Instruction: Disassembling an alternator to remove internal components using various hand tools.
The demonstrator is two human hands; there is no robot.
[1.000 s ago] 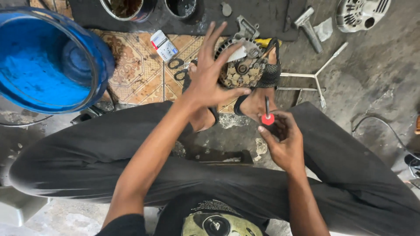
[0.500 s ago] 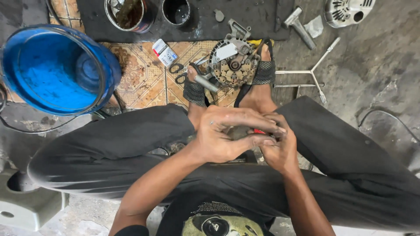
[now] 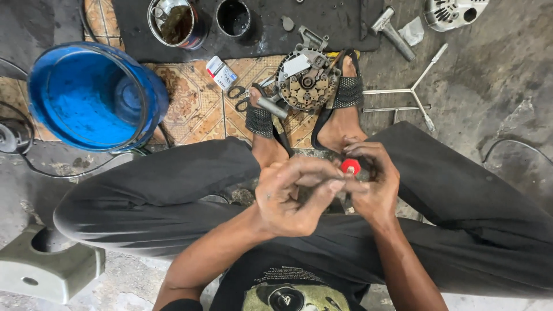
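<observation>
- Person sits low on a workshop floor, knees apart, both hands brought together between the thighs.
- Right hand [image 3: 374,187] is curled closed round a small tool with a red handle [image 3: 350,167]; only the red cap shows above the fingers, the shank is hidden.
- Left hand [image 3: 294,196] is closed too, thumb and forefinger pinched at the tool's tip just beside the red cap. Whether a small part sits in that pinch cannot be told; the fingers cover it.
- The alternator assembly [image 3: 305,80], rear housing off and internals exposed, lies on the patterned mat [image 3: 190,103] ahead, held between the two sandalled feet. Neither hand touches it.
- Judged progress: unit opened and part stripped; hands busy with the tool, work on the unit itself not resumed.
- Around: blue bucket [image 3: 86,95] to the left, two tins [image 3: 178,23] on the black mat, a cross wrench [image 3: 412,92] and a second alternator housing [image 3: 455,11] to the right, a small white box [image 3: 222,72] beside the scissors [image 3: 237,98].
</observation>
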